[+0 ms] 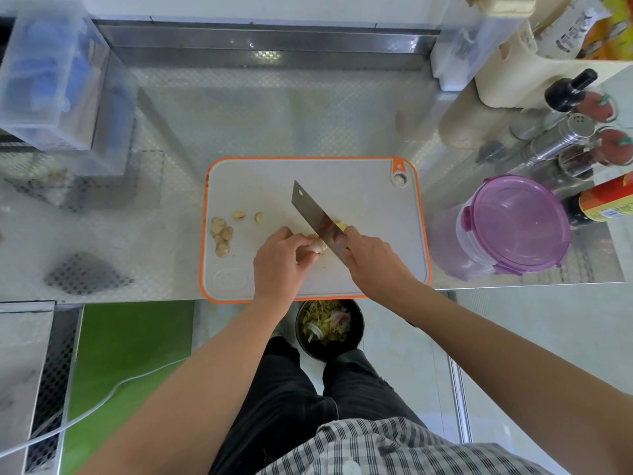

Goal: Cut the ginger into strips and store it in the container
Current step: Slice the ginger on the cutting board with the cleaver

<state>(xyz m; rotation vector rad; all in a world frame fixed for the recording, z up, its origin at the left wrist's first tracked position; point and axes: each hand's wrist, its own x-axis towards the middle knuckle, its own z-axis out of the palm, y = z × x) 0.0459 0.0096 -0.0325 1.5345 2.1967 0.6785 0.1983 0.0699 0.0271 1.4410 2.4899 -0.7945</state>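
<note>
L hand (281,260) clamps ginger (317,246) on board (359,207); R hand (371,257) fist-closed on knife (317,221), blade against ginger.

No text could be read with certainty. A white bottle (572,27) at the top right carried dark printed characters, too blurred and tilted to make out. Beside it, a yellow-and-orange package (613,32) showed printed graphics but no legible words. The red label on a dark bottle (606,202) lying at the right edge bore small print and a blue-and-white patch, likewise unreadable.
</note>
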